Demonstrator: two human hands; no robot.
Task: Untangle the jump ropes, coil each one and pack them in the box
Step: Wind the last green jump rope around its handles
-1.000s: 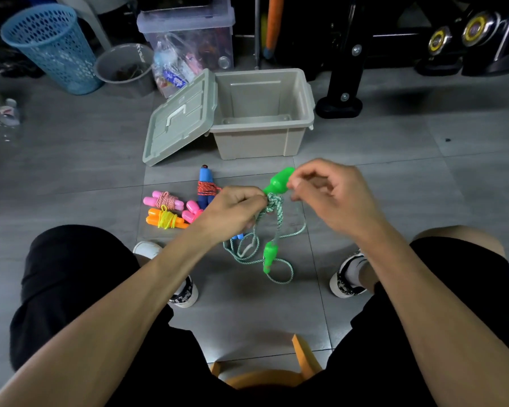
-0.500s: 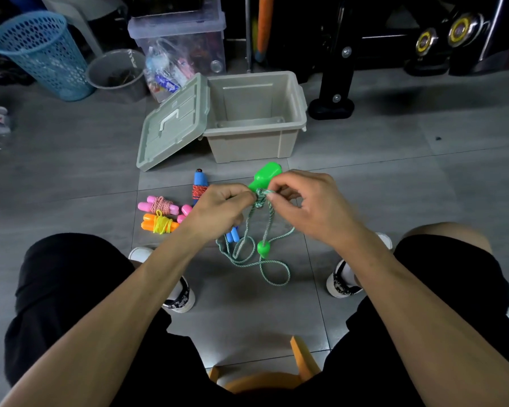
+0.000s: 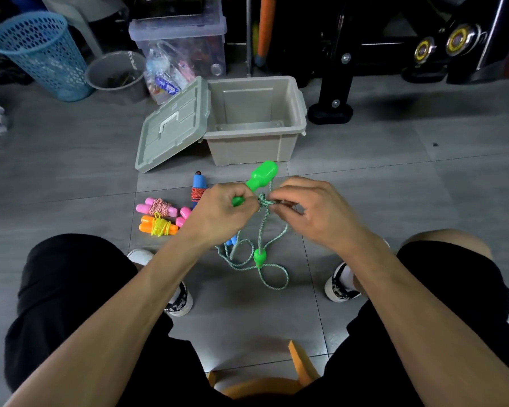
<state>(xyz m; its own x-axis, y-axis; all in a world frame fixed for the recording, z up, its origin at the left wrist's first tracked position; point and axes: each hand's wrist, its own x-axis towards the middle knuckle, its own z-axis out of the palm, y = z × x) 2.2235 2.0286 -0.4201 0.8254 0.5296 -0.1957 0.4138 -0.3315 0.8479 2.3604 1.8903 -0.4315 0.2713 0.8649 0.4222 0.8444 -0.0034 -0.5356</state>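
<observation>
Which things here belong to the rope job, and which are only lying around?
Job: green rope in left hand and right hand; pink rope; orange rope; blue rope; box; lid.
Lying around: blue basket; grey bucket; clear bin.

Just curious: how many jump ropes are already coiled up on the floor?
3 coiled: pink rope and orange rope left of the hands, blue rope behind the left hand. Another pink handle peeks out, so more may be hidden.
</observation>
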